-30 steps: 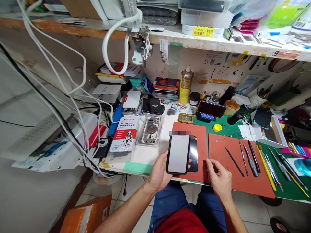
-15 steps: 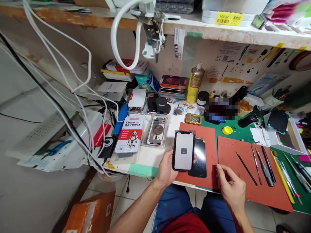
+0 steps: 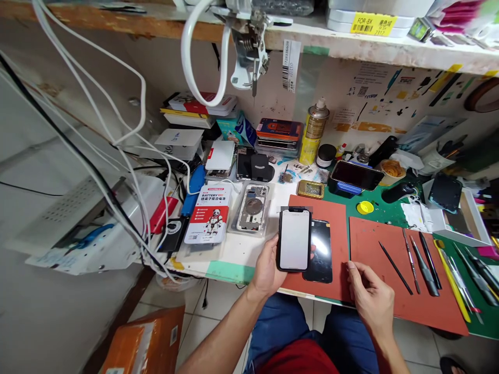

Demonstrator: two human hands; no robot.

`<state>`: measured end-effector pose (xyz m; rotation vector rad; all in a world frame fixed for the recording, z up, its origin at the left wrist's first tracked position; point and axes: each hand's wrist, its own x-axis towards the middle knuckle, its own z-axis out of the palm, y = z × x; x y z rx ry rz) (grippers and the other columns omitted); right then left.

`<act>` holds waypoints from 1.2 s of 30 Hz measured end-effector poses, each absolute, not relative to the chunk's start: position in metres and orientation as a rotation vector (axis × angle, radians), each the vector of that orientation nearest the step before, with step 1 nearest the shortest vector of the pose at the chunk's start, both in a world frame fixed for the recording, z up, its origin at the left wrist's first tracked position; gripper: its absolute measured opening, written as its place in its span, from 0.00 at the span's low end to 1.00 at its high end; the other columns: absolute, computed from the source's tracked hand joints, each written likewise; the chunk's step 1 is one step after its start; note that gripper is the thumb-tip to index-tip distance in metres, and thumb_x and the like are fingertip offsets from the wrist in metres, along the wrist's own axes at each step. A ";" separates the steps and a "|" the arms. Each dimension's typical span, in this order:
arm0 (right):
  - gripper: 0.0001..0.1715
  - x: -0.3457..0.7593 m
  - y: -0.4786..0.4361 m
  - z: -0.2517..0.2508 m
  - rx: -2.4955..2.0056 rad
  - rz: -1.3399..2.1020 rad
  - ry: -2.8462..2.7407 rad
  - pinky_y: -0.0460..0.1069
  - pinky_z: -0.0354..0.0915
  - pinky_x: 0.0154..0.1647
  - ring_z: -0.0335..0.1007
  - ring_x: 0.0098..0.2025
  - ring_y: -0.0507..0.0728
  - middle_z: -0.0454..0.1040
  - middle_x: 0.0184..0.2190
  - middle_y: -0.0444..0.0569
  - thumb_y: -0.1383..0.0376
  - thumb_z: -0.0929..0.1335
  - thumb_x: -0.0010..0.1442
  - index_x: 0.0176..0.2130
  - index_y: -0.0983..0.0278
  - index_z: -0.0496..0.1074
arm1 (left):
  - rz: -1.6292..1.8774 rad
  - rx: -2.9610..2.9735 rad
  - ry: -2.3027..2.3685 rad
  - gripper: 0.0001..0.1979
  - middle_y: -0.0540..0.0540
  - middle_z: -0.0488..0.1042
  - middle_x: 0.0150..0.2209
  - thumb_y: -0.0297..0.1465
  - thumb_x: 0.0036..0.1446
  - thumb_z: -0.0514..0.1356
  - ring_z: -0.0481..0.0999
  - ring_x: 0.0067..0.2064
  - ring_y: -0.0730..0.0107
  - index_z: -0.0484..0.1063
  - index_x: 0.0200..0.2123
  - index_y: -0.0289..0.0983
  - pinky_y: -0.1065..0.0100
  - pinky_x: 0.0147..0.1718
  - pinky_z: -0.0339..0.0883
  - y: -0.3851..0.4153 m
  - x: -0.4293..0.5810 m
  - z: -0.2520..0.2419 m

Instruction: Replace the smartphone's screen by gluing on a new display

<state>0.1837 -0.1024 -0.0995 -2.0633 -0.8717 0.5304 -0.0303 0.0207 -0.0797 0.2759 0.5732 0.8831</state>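
Left hand (image 3: 268,266) grasps a phone (image 3: 294,240) from its left edge, thumb on the near side and fingers wrapped behind; the phone is raised just above the bench edge, held upright with its screen lit plain white and facing the camera. It overlaps the left edge of a dark screen panel (image 3: 322,253), which lies flat on the left red mat (image 3: 331,210), just to the right of the phone. Right hand (image 3: 370,297) is empty, fingers loosely curled, resting at the front edge of the bench where the 2 red mats meet; fingertips touch the mat surface, near the panel but apart from it. The right red mat (image 3: 374,246) carries a row of slim dark hand tools (image 3: 413,262), laid roughly parallel, well apart from the right hand. Left of the phone, on the white bench top: a bare phone rear housing (image 3: 253,209) in a clear tray and, beside it, a red and white battery box (image 3: 209,214). Behind the mats: a small gold tin (image 3: 310,189), a yellow cap (image 3: 365,208) on the green cutting mat (image 3: 380,210), and a spray can (image 3: 315,130) against the back wall.
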 end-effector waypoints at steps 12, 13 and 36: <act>0.33 0.185 -0.103 -0.103 -2.067 0.541 -0.872 0.45 0.62 0.22 0.69 0.23 0.53 0.78 0.26 0.48 0.37 0.71 0.62 0.39 0.63 0.85 | 0.873 0.265 0.551 0.25 0.36 0.85 0.52 0.42 0.71 0.57 0.83 0.58 0.40 0.76 0.62 0.33 0.43 0.59 0.73 0.021 -0.031 -0.081; 0.33 0.185 -0.103 -0.103 -2.069 0.540 -0.875 0.45 0.62 0.22 0.69 0.23 0.53 0.78 0.26 0.47 0.37 0.71 0.62 0.39 0.63 0.85 | 0.870 0.263 0.545 0.25 0.36 0.85 0.52 0.42 0.71 0.57 0.82 0.58 0.40 0.76 0.63 0.34 0.43 0.59 0.73 0.021 -0.031 -0.081; 0.31 0.185 -0.105 -0.103 -2.034 0.536 -0.898 0.44 0.63 0.22 0.66 0.23 0.51 0.78 0.26 0.48 0.40 0.71 0.65 0.42 0.65 0.84 | 0.918 0.301 0.490 0.31 0.37 0.80 0.61 0.34 0.67 0.60 0.82 0.59 0.39 0.64 0.72 0.40 0.41 0.60 0.73 0.019 -0.030 -0.082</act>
